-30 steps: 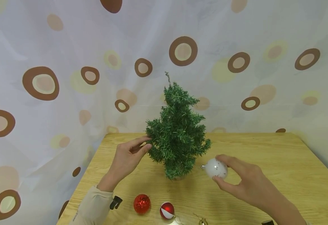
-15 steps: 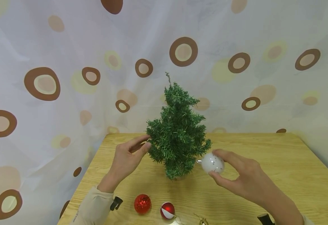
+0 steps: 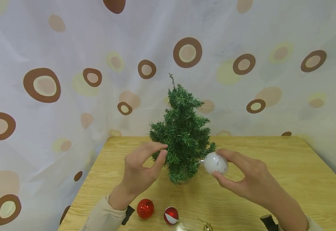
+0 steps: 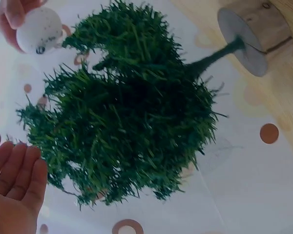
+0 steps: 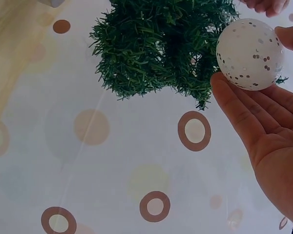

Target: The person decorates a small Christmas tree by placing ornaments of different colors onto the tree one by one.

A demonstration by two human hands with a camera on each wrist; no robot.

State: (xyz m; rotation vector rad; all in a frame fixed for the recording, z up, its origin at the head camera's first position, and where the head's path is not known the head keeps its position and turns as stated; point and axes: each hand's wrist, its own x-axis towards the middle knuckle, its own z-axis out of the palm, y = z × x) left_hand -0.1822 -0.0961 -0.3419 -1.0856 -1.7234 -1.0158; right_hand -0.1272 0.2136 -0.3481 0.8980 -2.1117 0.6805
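Note:
A small green artificial Christmas tree [image 3: 182, 134] stands upright on the table. My right hand [image 3: 251, 179] pinches a white bauble [image 3: 215, 163] with dark specks between thumb and fingers, at the tree's right side. The bauble's silver cap points toward the lower branches; whether it touches them I cannot tell. In front of the tree's left side is my left hand [image 3: 140, 168], thumb and fingertips slightly apart. The left wrist view shows nothing between those fingers [image 4: 27, 170]. That view also shows the tree's trunk on a round wooden base [image 4: 271, 34].
On the table [image 3: 272, 154], near its front, lie a red glitter bauble [image 3: 145, 209], a red and white bauble [image 3: 171, 215] with a string, and a gold ornament [image 3: 207, 227] cut off by the frame. Behind hangs a patterned curtain [image 3: 225, 32].
My right hand has carried the white bauble leftward and slightly up, closer to the tree. My left hand has left the tree's left edge and moved right, in front of the branches.

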